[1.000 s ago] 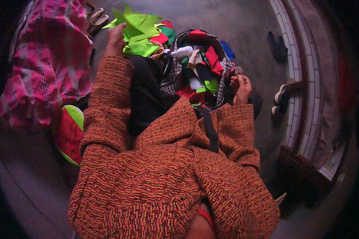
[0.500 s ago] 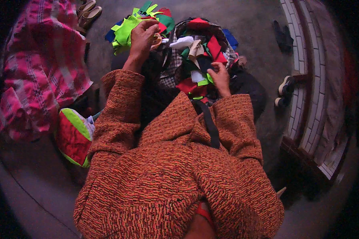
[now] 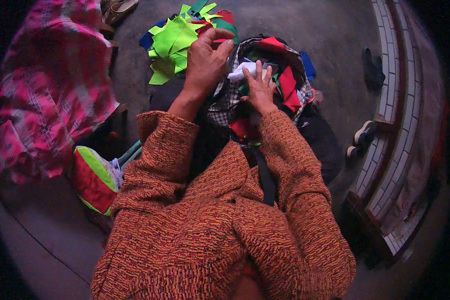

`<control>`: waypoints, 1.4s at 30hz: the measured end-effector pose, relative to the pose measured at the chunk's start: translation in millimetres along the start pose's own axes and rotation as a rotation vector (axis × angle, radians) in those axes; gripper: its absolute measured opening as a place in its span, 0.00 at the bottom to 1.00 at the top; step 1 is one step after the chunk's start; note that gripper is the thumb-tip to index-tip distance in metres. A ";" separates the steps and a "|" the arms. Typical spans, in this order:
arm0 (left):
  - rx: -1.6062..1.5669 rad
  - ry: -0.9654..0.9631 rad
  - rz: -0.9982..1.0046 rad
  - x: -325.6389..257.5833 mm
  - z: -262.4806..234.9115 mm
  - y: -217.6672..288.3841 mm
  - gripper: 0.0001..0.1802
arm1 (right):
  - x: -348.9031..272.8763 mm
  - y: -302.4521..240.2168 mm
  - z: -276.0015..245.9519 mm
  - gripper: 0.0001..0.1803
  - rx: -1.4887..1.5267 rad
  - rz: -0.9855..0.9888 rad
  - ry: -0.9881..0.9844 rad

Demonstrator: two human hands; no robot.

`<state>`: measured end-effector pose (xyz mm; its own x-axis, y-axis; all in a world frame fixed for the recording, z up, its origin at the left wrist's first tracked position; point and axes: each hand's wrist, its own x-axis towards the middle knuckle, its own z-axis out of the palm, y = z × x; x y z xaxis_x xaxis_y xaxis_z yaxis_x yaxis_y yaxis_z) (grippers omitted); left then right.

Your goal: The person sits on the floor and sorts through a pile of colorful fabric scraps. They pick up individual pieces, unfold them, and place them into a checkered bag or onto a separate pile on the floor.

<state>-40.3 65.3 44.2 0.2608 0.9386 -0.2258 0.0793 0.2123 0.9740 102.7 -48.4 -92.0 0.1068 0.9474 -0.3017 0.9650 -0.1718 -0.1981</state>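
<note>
Bits of coloured cloth fill a black-and-white checked cloth bag (image 3: 224, 106) in front of me. Over its opening my right hand (image 3: 261, 92) is spread with its fingers apart, nearest to a white cloth piece (image 3: 241, 71) and a red cloth piece (image 3: 288, 82). To the left lies a pile of bright green cloth scraps (image 3: 174, 41), with red and darker green pieces behind it. My left hand (image 3: 205, 64) is between pile and bag, its fingers loosely bent and apart with nothing visible in them.
Pink checked fabric (image 3: 50, 95) hangs at the left, near a red and lime padded item (image 3: 92, 180). Shoes (image 3: 119, 11) sit at the far left; other shoes (image 3: 363, 134) and a dark item (image 3: 372, 70) lie beside a tiled ledge (image 3: 385, 105) at the right.
My left hand has moved off the green pile toward the bag, leaving the green scraps on the pile. The right hand has shifted up and left over the bag, its fingers spreading.
</note>
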 end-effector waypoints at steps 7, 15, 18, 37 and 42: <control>0.074 -0.022 0.115 2.2 6.5 3.2 0.09 | -7.5 63.0 46.0 0.13 0.008 -0.118 -0.172; 0.130 -0.014 0.209 5.0 8.3 -7.3 0.11 | -33.6 100.1 -0.8 0.20 0.460 0.173 0.008; 0.157 0.025 0.226 4.1 8.0 -9.7 0.11 | -50.7 132.0 -12.5 0.19 0.746 0.304 0.026; 0.063 -0.115 0.094 -34.4 8.1 -18.7 0.09 | -82.3 117.4 -61.4 0.20 1.409 0.450 0.244; -0.094 -0.222 0.056 -69.1 12.9 -17.6 0.09 | -81.8 115.7 -68.1 0.19 1.284 0.449 0.357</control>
<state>-47.3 -6.8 42.5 0.4682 0.8691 -0.1597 -0.0282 0.1954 0.9803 222.0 -127.4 -26.7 0.5846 0.7298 -0.3546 -0.0352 -0.4138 -0.9097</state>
